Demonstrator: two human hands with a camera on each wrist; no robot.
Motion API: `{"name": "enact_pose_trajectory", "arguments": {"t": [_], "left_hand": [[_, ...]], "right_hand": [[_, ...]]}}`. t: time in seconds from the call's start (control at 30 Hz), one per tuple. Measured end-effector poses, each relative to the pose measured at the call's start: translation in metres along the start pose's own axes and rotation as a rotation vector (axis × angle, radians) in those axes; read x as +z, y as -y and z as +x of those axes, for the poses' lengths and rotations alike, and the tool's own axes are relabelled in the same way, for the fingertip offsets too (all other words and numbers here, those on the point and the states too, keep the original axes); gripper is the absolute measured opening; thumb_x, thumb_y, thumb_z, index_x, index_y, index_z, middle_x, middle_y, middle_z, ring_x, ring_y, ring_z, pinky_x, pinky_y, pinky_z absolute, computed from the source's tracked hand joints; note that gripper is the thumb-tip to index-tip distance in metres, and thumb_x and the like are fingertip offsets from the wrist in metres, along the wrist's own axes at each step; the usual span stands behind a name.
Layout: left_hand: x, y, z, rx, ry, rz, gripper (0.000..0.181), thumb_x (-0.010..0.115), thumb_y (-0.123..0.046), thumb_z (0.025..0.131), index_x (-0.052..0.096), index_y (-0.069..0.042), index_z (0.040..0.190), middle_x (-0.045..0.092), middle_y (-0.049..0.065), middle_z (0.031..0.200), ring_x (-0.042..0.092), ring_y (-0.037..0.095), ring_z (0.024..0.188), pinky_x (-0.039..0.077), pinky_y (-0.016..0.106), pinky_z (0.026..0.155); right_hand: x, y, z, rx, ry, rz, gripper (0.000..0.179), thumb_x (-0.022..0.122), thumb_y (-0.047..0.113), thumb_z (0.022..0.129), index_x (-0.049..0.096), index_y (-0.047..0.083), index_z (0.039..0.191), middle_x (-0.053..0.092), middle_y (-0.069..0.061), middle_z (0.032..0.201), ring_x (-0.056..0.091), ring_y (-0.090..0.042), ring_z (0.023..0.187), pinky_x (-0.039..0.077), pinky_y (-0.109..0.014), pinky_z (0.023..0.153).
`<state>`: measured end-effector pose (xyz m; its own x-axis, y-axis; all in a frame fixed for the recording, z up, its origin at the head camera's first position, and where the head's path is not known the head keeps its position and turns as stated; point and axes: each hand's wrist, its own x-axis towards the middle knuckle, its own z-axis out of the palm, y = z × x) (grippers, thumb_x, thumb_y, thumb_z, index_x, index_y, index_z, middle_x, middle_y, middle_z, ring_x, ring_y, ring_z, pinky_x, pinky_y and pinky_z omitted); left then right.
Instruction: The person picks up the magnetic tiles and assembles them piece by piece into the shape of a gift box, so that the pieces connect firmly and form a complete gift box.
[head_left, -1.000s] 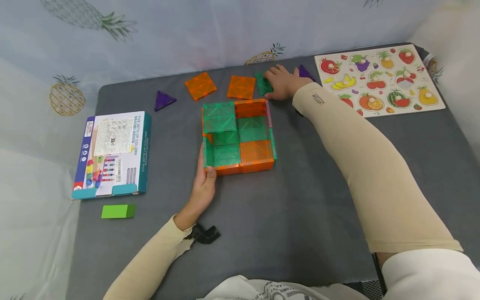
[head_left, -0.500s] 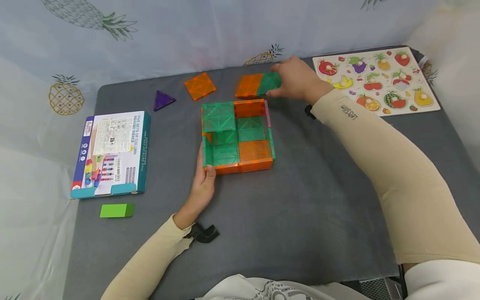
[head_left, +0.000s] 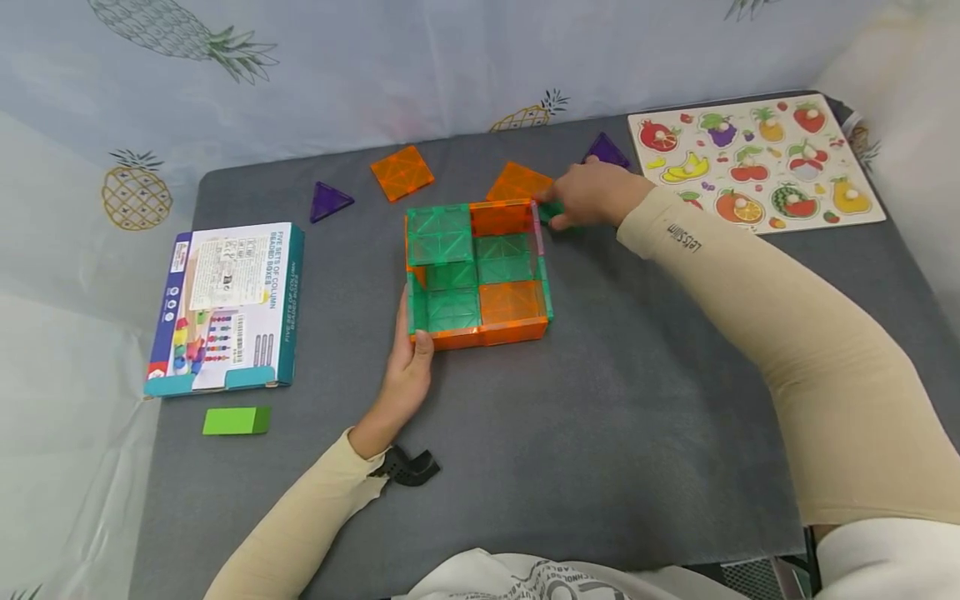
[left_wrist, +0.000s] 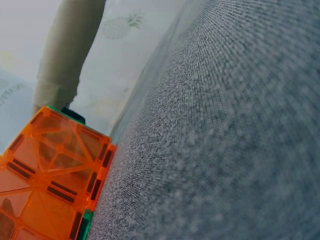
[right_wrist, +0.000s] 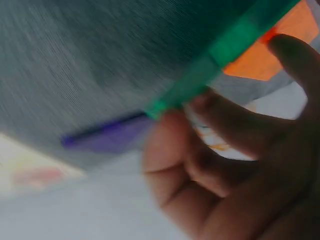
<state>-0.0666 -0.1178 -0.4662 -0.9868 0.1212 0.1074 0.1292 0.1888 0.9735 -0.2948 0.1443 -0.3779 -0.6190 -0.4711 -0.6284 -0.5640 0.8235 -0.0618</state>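
Note:
An open box of green and orange translucent magnetic tiles (head_left: 512, 302) stands mid-table, with a green square tile (head_left: 439, 235) lying across its far left part. My left hand (head_left: 407, 383) holds the box at its near left corner, fingers along the left side and thumb at the front. Orange wall tiles (left_wrist: 60, 150) fill the lower left of the left wrist view. Beside the box's far right corner, my right hand (head_left: 596, 193) pinches a green magnetic tile (right_wrist: 235, 42), seen edge-on and blurred in the right wrist view.
Behind the box lie two orange square tiles (head_left: 519, 182) (head_left: 402, 173). Purple triangle tiles (head_left: 330, 202) (head_left: 606, 150) lie on either side. A fruit puzzle board (head_left: 757, 167) sits far right. A beaded-box carton (head_left: 232, 308) and green block (head_left: 236, 421) are on the left.
My right hand has picked up the green tile and brought it nearer the box's far right corner. The orange tile beside it has shifted right and turned. My left hand stays put.

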Motion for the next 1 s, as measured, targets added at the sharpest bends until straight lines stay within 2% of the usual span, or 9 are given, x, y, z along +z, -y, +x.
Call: {"name": "enact_pose_trajectory", "arguments": {"t": [0.13, 0.27, 0.37, 0.47, 0.53, 0.63, 0.7, 0.8, 1.0], "left_hand": [[-0.002, 0.001, 0.001, 0.000, -0.006, 0.003, 0.085, 0.030, -0.062, 0.090, 0.000, -0.017, 0.156, 0.003, 0.000, 0.163, 0.006, 0.016, 0.149, 0.008, 0.045, 0.120], [-0.003, 0.002, 0.000, -0.016, -0.006, 0.000, 0.087, 0.030, -0.064, 0.089, 0.000, -0.018, 0.156, 0.004, 0.000, 0.163, 0.007, 0.018, 0.149, 0.009, 0.047, 0.120], [-0.002, 0.002, -0.001, -0.031, -0.003, 0.002, 0.088, 0.031, -0.065, 0.088, 0.000, -0.020, 0.156, 0.003, -0.001, 0.163, 0.007, 0.017, 0.149, 0.009, 0.047, 0.120], [-0.003, 0.001, -0.001, -0.039, 0.004, 0.002, 0.088, 0.031, -0.065, 0.088, -0.001, -0.020, 0.156, 0.001, -0.001, 0.163, 0.008, 0.018, 0.148, 0.010, 0.046, 0.119], [-0.002, 0.001, -0.001, -0.046, 0.006, 0.005, 0.088, 0.031, -0.066, 0.087, -0.001, -0.020, 0.156, 0.001, -0.002, 0.163, 0.013, 0.018, 0.146, 0.012, 0.044, 0.117], [-0.001, 0.000, 0.000, -0.047, 0.011, 0.014, 0.089, 0.031, -0.066, 0.088, -0.002, -0.019, 0.156, 0.000, -0.001, 0.163, 0.012, 0.017, 0.146, 0.011, 0.044, 0.118], [0.000, 0.000, 0.001, -0.045, 0.014, 0.018, 0.088, 0.031, -0.065, 0.088, -0.002, -0.019, 0.156, 0.000, -0.001, 0.163, 0.009, 0.017, 0.148, 0.009, 0.045, 0.119], [0.000, 0.000, 0.002, -0.046, 0.008, 0.019, 0.089, 0.031, -0.065, 0.088, -0.002, -0.017, 0.156, 0.000, -0.001, 0.163, 0.011, 0.018, 0.146, 0.011, 0.044, 0.118], [0.000, 0.001, 0.001, -0.060, -0.002, 0.014, 0.089, 0.031, -0.066, 0.087, -0.001, -0.019, 0.156, 0.002, 0.000, 0.162, 0.020, 0.021, 0.139, 0.016, 0.041, 0.111]], "right_hand": [[-0.007, 0.010, -0.001, 0.097, 0.106, -0.022, 0.063, 0.043, 0.041, 0.100, 0.014, 0.028, 0.155, 0.040, -0.024, 0.147, 0.058, -0.037, 0.094, 0.051, -0.046, 0.079], [-0.010, 0.010, -0.001, 0.158, 0.183, 0.013, 0.070, 0.041, 0.044, 0.100, -0.003, 0.036, 0.154, 0.053, -0.016, 0.132, 0.034, -0.016, 0.061, 0.036, -0.031, 0.056], [-0.012, 0.007, -0.009, 0.126, 0.085, 0.044, 0.078, 0.044, 0.045, 0.099, -0.010, 0.032, 0.154, 0.059, -0.010, 0.086, 0.034, -0.015, 0.054, 0.037, -0.031, 0.054], [-0.017, 0.007, -0.025, 0.048, -0.172, 0.075, 0.085, 0.051, 0.045, 0.096, -0.007, 0.027, 0.155, 0.046, -0.005, 0.061, 0.036, -0.019, 0.050, 0.038, -0.033, 0.052], [-0.021, 0.010, -0.037, -0.038, -0.361, 0.082, 0.084, 0.056, 0.043, 0.093, 0.005, 0.022, 0.156, 0.056, -0.012, 0.068, 0.049, -0.028, 0.060, 0.045, -0.042, 0.060], [-0.025, 0.021, -0.052, -0.196, -0.514, 0.099, 0.076, 0.064, 0.042, 0.089, 0.029, 0.018, 0.152, 0.065, -0.019, 0.111, 0.054, -0.038, 0.098, 0.046, -0.052, 0.085], [-0.025, 0.030, -0.056, -0.317, -0.536, 0.085, 0.069, 0.068, 0.042, 0.086, 0.044, 0.015, 0.145, 0.058, -0.017, 0.132, 0.047, -0.039, 0.118, 0.040, -0.054, 0.098], [-0.021, 0.043, -0.053, -0.446, -0.523, 0.036, 0.060, 0.071, 0.042, 0.084, 0.057, 0.013, 0.134, 0.061, -0.010, 0.131, 0.048, -0.033, 0.113, 0.042, -0.050, 0.095], [-0.009, 0.053, -0.038, -0.472, -0.475, -0.026, 0.060, 0.072, 0.043, 0.083, 0.058, 0.013, 0.134, 0.062, -0.008, 0.130, 0.049, -0.033, 0.109, 0.042, -0.052, 0.094]]}}
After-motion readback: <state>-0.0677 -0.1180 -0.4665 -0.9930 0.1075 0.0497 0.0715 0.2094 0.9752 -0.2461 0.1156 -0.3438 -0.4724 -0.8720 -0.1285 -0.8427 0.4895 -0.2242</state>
